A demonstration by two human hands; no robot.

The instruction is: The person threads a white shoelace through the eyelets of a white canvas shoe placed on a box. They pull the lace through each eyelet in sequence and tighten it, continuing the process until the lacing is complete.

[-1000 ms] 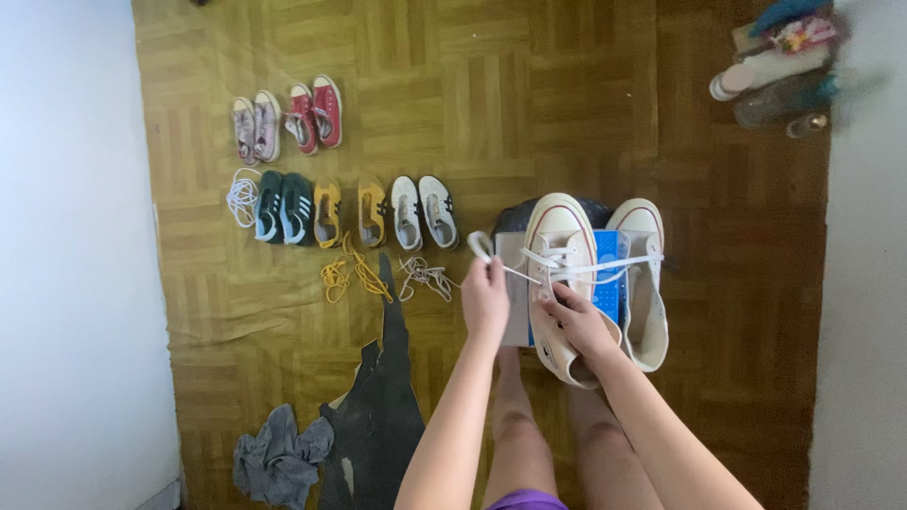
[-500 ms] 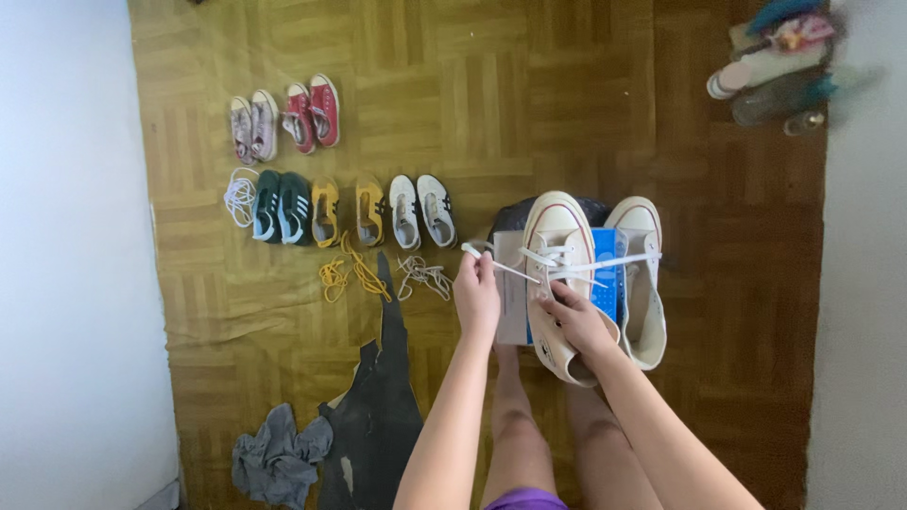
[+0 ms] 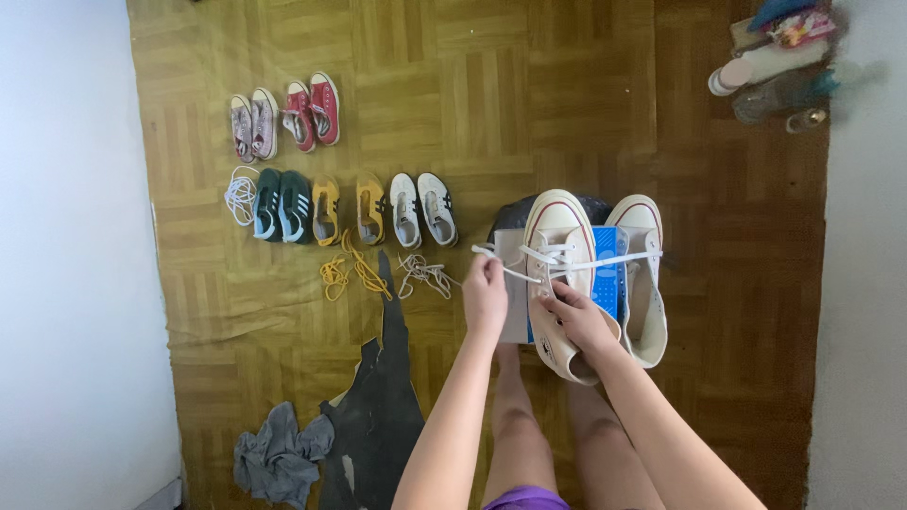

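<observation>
Left hand [image 3: 485, 295]: closed on the white lace [image 3: 501, 265], which is drawn taut toward 9 o'clock.
Right hand [image 3: 578, 319]: pressed on the cream sneaker [image 3: 559, 274], steadying it; grip cannot be told.
Sneaker: rested on a blue box [image 3: 609, 274], its mate [image 3: 644, 283] at 3 o'clock.

Left hand [image 3: 485, 288] drew the lace [image 3: 493, 259] back rightward.

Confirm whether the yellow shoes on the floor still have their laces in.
No, the yellow shoes sit unlaced, with the yellow laces lying loose on the floor in front of them.
</observation>
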